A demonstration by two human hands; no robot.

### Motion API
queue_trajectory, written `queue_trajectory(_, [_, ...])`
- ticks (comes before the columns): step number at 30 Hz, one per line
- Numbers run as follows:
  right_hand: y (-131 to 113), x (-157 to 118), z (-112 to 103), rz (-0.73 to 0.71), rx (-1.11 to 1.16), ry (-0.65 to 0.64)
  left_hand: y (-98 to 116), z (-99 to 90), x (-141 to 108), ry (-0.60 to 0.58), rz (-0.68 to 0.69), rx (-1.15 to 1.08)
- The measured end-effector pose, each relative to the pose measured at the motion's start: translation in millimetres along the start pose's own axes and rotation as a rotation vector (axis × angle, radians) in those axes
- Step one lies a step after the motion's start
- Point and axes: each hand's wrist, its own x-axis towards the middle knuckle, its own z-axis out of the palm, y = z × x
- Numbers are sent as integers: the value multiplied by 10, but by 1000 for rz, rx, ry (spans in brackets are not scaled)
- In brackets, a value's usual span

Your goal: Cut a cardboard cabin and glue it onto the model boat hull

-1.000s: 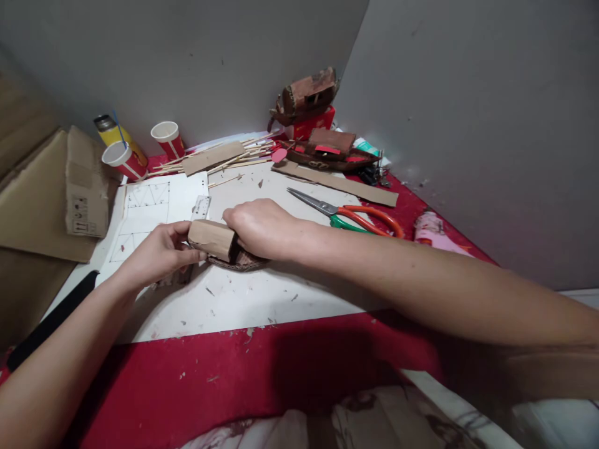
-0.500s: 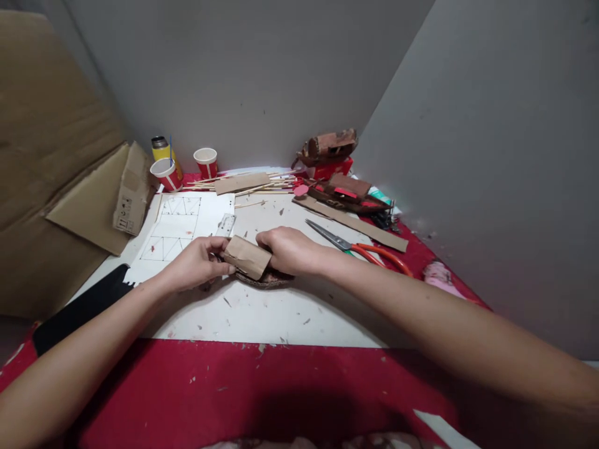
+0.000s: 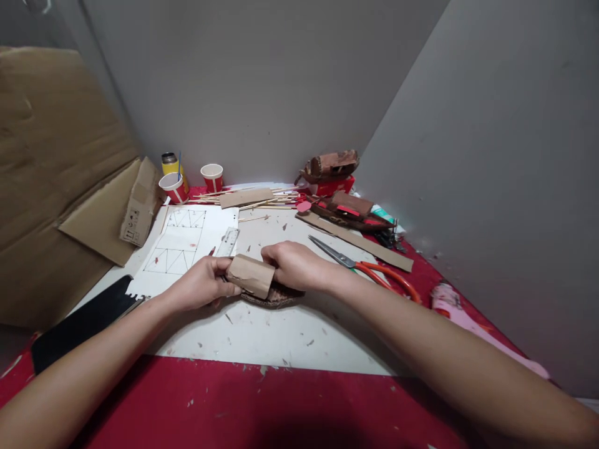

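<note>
A small cardboard model boat (image 3: 276,295), brown and ridged along its edge, is between my hands just over the white board. A curved, lighter piece of cardboard (image 3: 251,275) sits on it like a cabin roof. My left hand (image 3: 208,284) pinches the left end, thumb in front and fingers behind. Curled around the far right side of the roof piece is my right hand (image 3: 297,265), closed, with its fingertips hidden behind the cardboard. Orange-handled scissors (image 3: 349,262) lie to the right of my right hand, beyond the forearm.
Two finished-looking model boats (image 3: 349,211) stand at the back right. Wooden sticks (image 3: 281,201), paper cups (image 3: 212,178) and a yellow bottle (image 3: 171,163) line the back. A drawing (image 3: 180,240) and ruler (image 3: 228,242) lie left. A pink glue gun (image 3: 468,318) rests right, large cardboard (image 3: 60,168) left.
The view has tipped upward, so everything sits lower in the picture. Both hands stay at the model boat, and more of the pink glue gun shows.
</note>
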Motion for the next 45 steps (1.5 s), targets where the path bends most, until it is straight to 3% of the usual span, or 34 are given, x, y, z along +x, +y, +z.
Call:
queue_trajectory(5, [45, -24, 25, 2, 54, 91, -24, -3, -9, 8, 12, 23])
queue_trajectory(12, [90, -11, 108, -3, 152, 14, -43, -2, -31, 28, 22, 39])
queue_trajectory(18, [140, -18, 118, -8, 252, 16, -55, -25, -53, -64, 78, 85])
queue_trajectory(24, [177, -62, 96, -8, 382, 61, -79, 57, -72, -12, 145, 154])
queue_trajectory(29, [187, -88, 81, -13, 510, 73, -3, 81, -131, 93, 183, 2])
queue_trajectory(34, [162, -151, -16, -19, 600, 88, 145, 48, -208, 105, 187, -46])
queue_trajectory(38, [155, -253, -82, 8, 658, 138, 205, 100, -265, 214, 263, 104])
queue_trajectory(41, [162, -349, -74, 50, 710, 220, 217, 171, -308, 354, 426, 227])
queue_trajectory(43, [162, -418, -56, 80, 746, 298, 234, 210, -331, 468, 525, 207])
queue_trajectory(45, [149, -482, -45, 112, 782, 380, 267, 245, -334, 551, 540, 61])
